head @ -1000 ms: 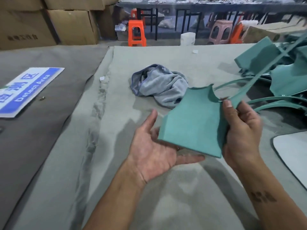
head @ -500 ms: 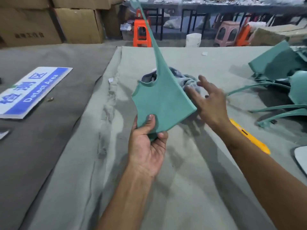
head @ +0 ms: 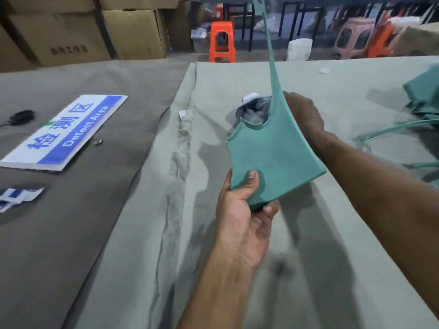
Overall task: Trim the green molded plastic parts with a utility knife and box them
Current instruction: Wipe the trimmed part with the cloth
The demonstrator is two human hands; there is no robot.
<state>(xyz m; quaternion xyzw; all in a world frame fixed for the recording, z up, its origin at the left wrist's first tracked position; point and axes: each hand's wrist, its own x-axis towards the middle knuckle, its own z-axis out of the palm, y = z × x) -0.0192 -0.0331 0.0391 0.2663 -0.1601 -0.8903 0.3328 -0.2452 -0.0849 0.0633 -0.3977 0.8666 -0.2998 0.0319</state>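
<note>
Left hand [head: 245, 210] is pinching the green molded part [head: 273, 160] at its lower corner, thumb on the face and fingers curling beneath, holding it upright above the grey-green cloth [head: 147, 233], probably so the edges can be checked. Right hand [head: 305, 112] is reaching behind the part toward the grey rag [head: 255, 112] (its fingers are hidden; cannot tell their state). 1 part in hand; no knife is showing.
</note>
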